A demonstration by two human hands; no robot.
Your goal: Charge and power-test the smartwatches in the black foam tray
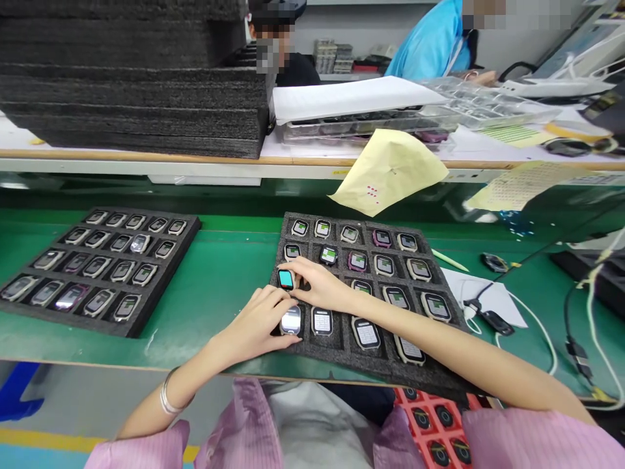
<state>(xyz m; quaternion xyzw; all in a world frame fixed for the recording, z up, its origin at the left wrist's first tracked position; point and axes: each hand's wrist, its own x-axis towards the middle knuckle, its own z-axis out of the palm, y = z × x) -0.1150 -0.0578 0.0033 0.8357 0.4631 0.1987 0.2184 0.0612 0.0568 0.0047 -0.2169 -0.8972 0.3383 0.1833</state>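
My right hand [319,284] reaches across the right-hand black foam tray [336,352], its thumb and fingers closed about a smartwatch [286,280] with a lit teal screen. Just below, my left hand [256,322] has its fingers and thumb around the edges of another smartwatch [291,320], which has a pale screen and sits in the tray's near-left corner. The tray's other pockets hold several strapless smartwatches, among them one with a white list on its screen [322,321] and a purple one [357,260]. My right forearm hides part of the tray.
A second foam tray [146,296] of watches lies on the green bench [209,286] at left. Cables [541,319], white paper [508,306] and a green pen [450,260] lie at right. Stacked black foam [146,111] fills the shelf above; two people are beyond.
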